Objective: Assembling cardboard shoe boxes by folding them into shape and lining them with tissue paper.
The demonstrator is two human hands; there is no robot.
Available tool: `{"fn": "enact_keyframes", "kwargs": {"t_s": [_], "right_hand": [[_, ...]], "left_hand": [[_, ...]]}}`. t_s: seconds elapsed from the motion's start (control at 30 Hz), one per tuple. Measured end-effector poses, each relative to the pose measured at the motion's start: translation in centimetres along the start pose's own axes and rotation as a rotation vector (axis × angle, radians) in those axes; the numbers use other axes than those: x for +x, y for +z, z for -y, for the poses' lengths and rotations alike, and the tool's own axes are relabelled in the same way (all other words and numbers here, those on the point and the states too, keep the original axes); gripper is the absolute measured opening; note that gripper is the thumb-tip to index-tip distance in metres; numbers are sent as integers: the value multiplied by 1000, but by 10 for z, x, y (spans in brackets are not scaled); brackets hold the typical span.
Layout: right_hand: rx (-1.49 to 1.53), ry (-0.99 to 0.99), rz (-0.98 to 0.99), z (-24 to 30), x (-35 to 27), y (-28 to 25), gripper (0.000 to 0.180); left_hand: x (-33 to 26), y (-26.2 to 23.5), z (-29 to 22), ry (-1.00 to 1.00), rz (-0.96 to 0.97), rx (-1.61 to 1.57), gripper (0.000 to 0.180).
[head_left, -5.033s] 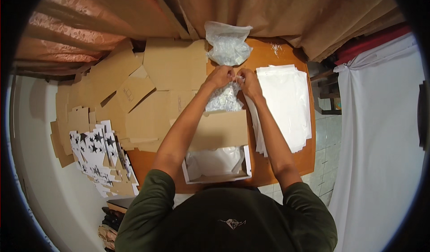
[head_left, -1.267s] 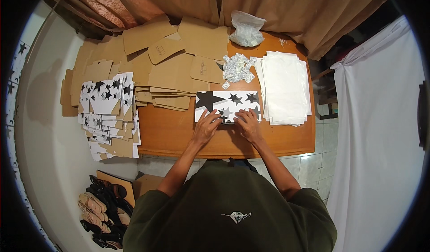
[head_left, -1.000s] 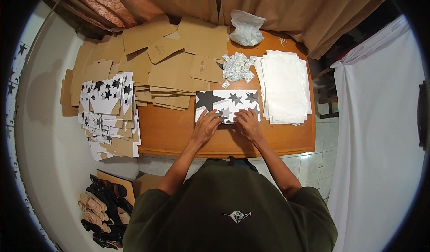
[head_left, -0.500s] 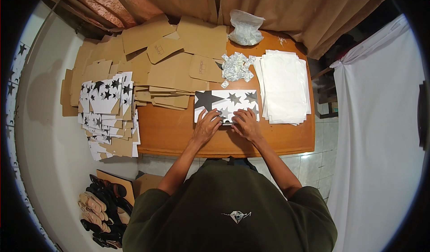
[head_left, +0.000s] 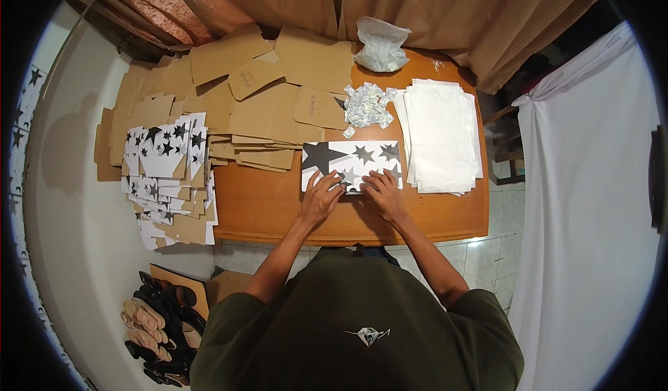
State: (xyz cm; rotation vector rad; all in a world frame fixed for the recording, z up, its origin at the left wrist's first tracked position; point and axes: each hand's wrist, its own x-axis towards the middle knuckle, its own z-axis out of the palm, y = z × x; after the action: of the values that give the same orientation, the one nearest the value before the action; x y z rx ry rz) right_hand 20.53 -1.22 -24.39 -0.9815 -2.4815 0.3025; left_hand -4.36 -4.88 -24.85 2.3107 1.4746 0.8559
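A white box [head_left: 351, 156] printed with black and grey stars lies on the wooden table in front of me, its top down flat. My left hand [head_left: 321, 195] rests on the left part of its near edge, fingers apart over the top. On the right part of that edge lies my right hand [head_left: 382, 193], its fingers likewise spread and bent a little over the top. The thumbs point toward each other by the middle of the near edge. The undersides of both hands are hidden.
Flat brown cardboard pieces [head_left: 264, 116] cover the table's left and back. Star-printed pieces [head_left: 167, 147] are piled at left. Beyond the box lie small white packets [head_left: 367, 106] and a clear plastic bag [head_left: 382, 46]. White paper sheets [head_left: 442, 137] sit at right; shoes [head_left: 149, 321] stand lower left.
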Motion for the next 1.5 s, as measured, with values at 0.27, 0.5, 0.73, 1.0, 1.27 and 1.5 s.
{"fn": "enact_keyframes", "kwargs": {"t_s": [0.27,0.5,0.73,1.0,1.27,1.5], "right_hand": [[-61,-27,24,-5,-4,2,36],[-5,3,-37,1,-2,4,33],[-58,48,-97,5,-2,18,29],[-53,45,-118,3,-3,22,28],[-55,28,-107,7,-3,16,32],[-89,-50,-20,7,-7,16,30]], "left_hand": [[2,-1,-3,-12,11,25,14],[3,-3,-3,-13,6,-5,17],[3,4,-9,6,18,10,22],[2,15,-4,10,-13,9,12],[1,15,-2,46,-17,9,16],[3,17,-2,19,5,-13,15]]}}
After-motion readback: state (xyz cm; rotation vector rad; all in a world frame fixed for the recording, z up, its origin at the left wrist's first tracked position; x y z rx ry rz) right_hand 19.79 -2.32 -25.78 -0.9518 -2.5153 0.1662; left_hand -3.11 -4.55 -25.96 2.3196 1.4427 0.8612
